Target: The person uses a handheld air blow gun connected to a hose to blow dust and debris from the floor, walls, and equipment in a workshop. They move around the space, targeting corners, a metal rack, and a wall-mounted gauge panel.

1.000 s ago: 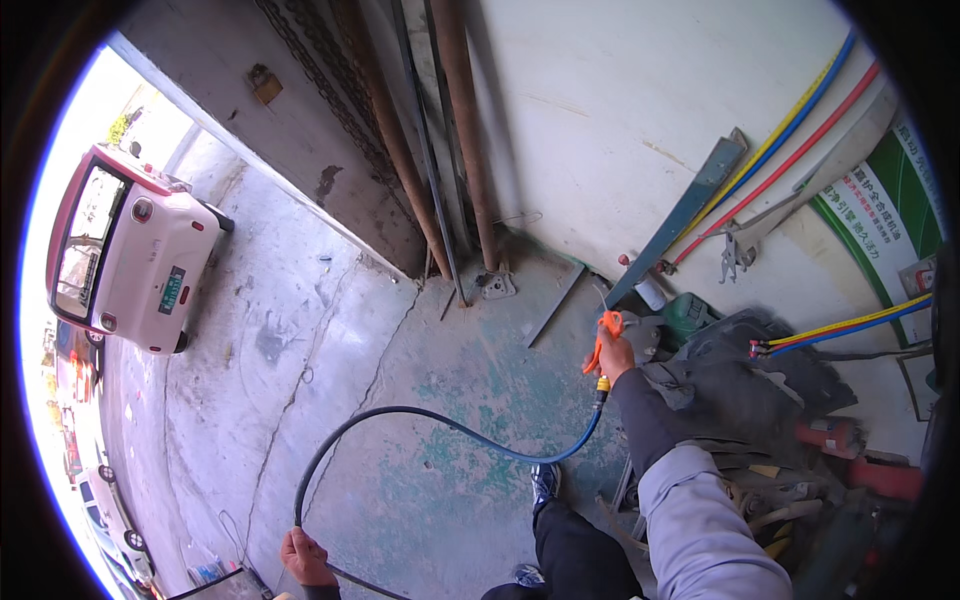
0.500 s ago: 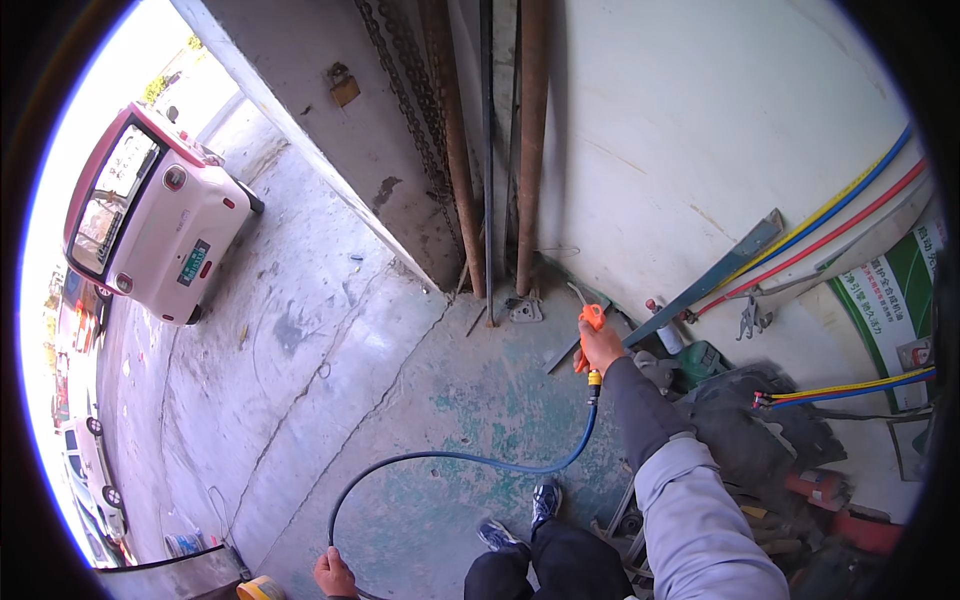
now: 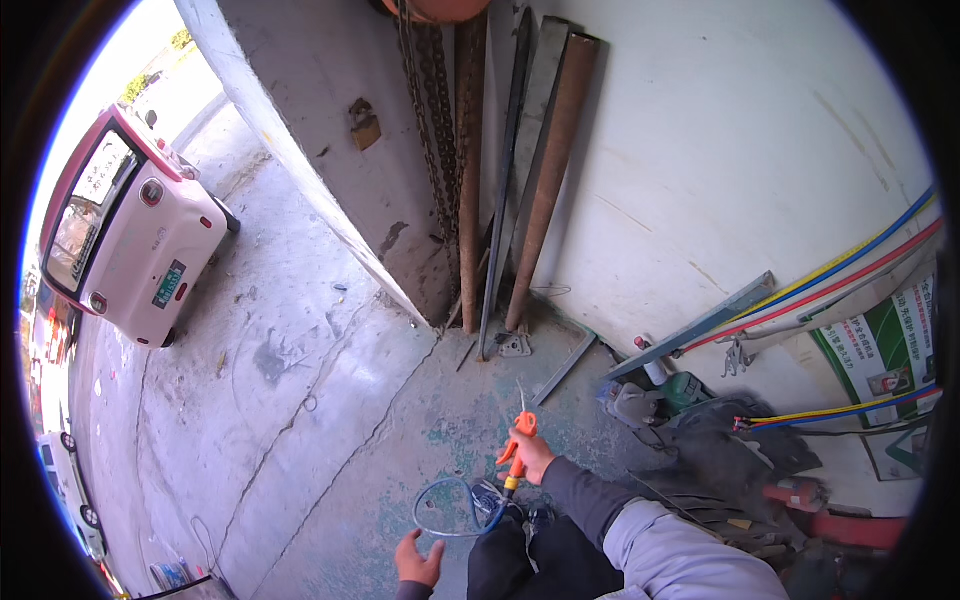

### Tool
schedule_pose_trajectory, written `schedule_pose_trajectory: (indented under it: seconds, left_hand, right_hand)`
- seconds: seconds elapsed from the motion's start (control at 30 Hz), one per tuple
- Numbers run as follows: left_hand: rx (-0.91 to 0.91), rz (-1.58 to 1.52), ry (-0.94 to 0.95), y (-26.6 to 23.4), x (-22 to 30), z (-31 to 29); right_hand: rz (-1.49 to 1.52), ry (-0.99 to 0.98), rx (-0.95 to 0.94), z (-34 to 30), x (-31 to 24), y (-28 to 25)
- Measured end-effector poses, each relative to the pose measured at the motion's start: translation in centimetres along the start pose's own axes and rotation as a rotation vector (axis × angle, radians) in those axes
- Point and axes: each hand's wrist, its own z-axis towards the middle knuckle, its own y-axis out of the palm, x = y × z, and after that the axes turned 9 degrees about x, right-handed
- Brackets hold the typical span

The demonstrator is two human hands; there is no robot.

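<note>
My right hand [image 3: 537, 458] is closed around the handle of an orange air blow gun [image 3: 524, 424], its thin metal nozzle pointing away from me. From the gun's yellow and black fitting a blue air hose [image 3: 432, 486] curls in a loop above my shoes [image 3: 487, 494]. My left hand [image 3: 417, 562] is at the lower middle, just below the loop. Its thumb and fingers are apart, with nothing visible between them.
Rusty pipes [image 3: 556, 170] and hanging chains [image 3: 438, 150] stand in the wall corner ahead. At right, a metal bar [image 3: 700, 325], coloured hoses [image 3: 830, 285] and dark scrap parts [image 3: 720, 440] crowd the wall. A pink and white car [image 3: 150, 230] is parked outside at left.
My right hand has drawn the blow gun back toward my body. My left hand has moved right and released the hose, which now bends in a smaller loop.
</note>
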Motion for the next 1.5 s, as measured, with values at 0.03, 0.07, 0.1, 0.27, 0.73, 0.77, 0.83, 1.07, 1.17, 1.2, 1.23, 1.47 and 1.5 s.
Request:
schedule_pose_trajectory:
  seconds: [0.03,0.07,0.1,0.27,0.73,0.77,0.83,1.07,1.17,1.2,1.23,1.47,1.5]
  left_hand:
    - [-0.131,-0.135,-0.093,1.5,2.9,1.5]
    - [-0.178,-0.306,-0.075,3.0,5.4,3.2]
    - [-0.305,-0.390,-0.190,4.3,7.4,4.3]
    - [-0.478,-0.563,-0.652,7.3,10.8,8.5]
    - [-0.175,-0.218,-0.471,20.1,1.5,21.0]
    - [-0.202,-0.181,-0.453,20.4,1.3,22.3]
    - [-0.187,-0.144,-0.301,21.1,0.8,24.9]
    - [-0.231,-0.202,-0.504,25.0,-1.1,31.4]
    - [-0.268,-0.110,-0.491,25.7,-1.6,32.3]
    - [-0.279,-0.092,-0.482,25.8,-1.8,32.4]
    - [-0.288,-0.076,-0.470,25.9,-2.0,32.6]
    - [-0.243,-0.191,-0.527,25.5,-2.8,32.2]
    - [-0.233,-0.208,-0.534,25.4,-2.8,32.0]
  right_hand:
    - [0.020,0.029,-0.026,0.0,1.6,1.4]
    - [0.048,0.070,-0.022,0.0,2.7,2.7]
    - [0.074,0.115,-0.017,0.1,3.4,3.8]
    - [-0.239,0.243,-0.273,1.6,2.5,4.0]
    - [-0.825,-1.289,0.699,40.2,-27.7,-5.9]
    - [-0.790,-1.472,0.639,42.1,-30.3,-6.1]
    - [-1.067,-1.477,0.567,45.7,-34.3,-6.4]
    - [-1.580,-1.420,0.001,55.6,-39.0,-4.6]
    - [-1.626,-1.404,-0.029,57.2,-38.6,-2.9]
    - [-1.633,-1.403,-0.037,57.6,-38.6,-2.3]
    - [-1.637,-1.401,-0.041,57.8,-38.5,-1.8]
    - [-1.661,-1.372,-0.046,58.0,-37.8,-0.9]
    - [-1.661,-1.370,-0.045,57.9,-37.7,-0.9]
